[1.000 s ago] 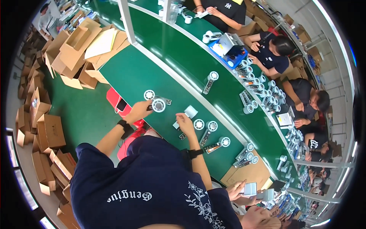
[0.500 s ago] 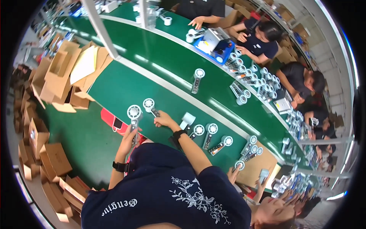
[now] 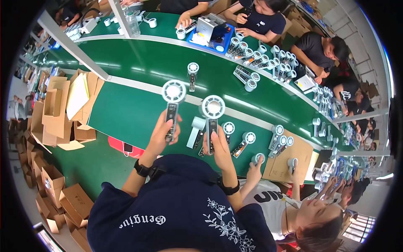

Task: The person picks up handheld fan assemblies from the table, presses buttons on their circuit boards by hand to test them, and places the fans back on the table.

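In my left hand (image 3: 164,133) I grip a white handheld fan (image 3: 174,91) by its opened handle, round head up. My right hand (image 3: 218,148) is closed round the handle of a second handheld fan (image 3: 213,106), also upright. Both handles expose dark circuit boards facing me, and the two fans are apart, side by side above the green bench (image 3: 121,109). Just beyond my right hand, a fan with its head turned away (image 3: 198,122) lies on the bench. Right of it are another fan (image 3: 228,128) and a tilted one (image 3: 249,137).
A single fan (image 3: 192,77) lies on the green conveyor (image 3: 151,54) ahead. Co-workers sit across it by a blue bin (image 3: 228,41) and rows of fans. At right, a neighbour's hand (image 3: 253,171) holds a fan near a cardboard sheet (image 3: 282,166). Open cartons (image 3: 54,105) stand at left.
My right hand has come back from the bench and moved right, its fan now raised upright. My left hand has lifted its fan forward beside it. The head view has shifted.
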Motion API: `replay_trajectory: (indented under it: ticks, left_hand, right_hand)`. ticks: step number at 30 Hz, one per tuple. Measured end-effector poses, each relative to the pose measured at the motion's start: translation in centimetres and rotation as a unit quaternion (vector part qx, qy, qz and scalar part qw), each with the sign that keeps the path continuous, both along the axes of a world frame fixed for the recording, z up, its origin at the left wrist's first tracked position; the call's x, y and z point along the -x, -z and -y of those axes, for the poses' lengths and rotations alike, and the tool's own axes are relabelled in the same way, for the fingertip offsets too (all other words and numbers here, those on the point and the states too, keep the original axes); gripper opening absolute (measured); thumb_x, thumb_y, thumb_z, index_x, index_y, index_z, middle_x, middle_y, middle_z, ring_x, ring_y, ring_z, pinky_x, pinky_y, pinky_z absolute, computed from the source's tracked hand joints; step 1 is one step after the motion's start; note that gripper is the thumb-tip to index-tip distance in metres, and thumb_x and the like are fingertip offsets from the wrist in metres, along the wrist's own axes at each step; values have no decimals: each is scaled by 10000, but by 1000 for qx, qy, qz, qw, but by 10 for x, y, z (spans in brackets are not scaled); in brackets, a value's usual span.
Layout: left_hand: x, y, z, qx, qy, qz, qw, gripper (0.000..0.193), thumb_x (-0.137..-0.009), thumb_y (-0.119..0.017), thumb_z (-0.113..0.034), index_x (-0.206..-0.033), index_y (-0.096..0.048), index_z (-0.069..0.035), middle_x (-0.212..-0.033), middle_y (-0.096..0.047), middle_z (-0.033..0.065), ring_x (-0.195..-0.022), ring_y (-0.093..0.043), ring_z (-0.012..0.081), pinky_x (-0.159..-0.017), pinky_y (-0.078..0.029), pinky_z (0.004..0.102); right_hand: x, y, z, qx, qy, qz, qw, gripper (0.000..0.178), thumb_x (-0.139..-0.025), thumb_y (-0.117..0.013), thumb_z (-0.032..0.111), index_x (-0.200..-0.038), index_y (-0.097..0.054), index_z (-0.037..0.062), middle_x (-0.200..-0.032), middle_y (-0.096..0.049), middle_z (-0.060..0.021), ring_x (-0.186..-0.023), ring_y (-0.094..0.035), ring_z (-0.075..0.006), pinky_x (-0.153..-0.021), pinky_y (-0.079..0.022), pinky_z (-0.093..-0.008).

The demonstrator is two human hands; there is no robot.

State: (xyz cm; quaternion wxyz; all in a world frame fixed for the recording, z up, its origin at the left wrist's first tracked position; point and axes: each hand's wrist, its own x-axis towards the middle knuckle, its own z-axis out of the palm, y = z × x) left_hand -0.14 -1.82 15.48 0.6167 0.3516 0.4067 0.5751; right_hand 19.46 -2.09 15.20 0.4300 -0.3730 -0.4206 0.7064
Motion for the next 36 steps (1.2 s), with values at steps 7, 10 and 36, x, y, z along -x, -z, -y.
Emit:
replay_trajectory:
  ticks: [7,10,36]
  left_hand:
    - [-38,-28,-7,-39,88,-17,995,362,-952,-365,-252,-1209,-339,1,-784,-497,86,-481,-387,69,-379,-328,198]
    - [-54,-28,-3,-53,82,-6,995,383,-951,-366,-214,-1260,-296,2,-897,-492,96,-497,-406,65,-389,-338,189]
    - [-30,-22,30,-129,13,-18,991,445,-955,-358,-118,-1360,-206,-12,-1108,-475,111,-598,-478,66,-467,-395,182]
  right_hand:
    - [-8,-19,9,-64,68,-1,996,268,-991,-331,252,-1132,-376,29,-808,-477,-53,-564,-451,-94,-477,-368,-231]
    - [-7,-33,13,-82,97,-2,992,287,-989,-333,257,-1157,-364,26,-819,-478,-56,-562,-451,-94,-476,-368,-229]
    - [34,-25,24,-97,63,-42,992,233,-984,-330,249,-1029,-376,25,-785,-473,-56,-542,-451,-101,-454,-367,-226]
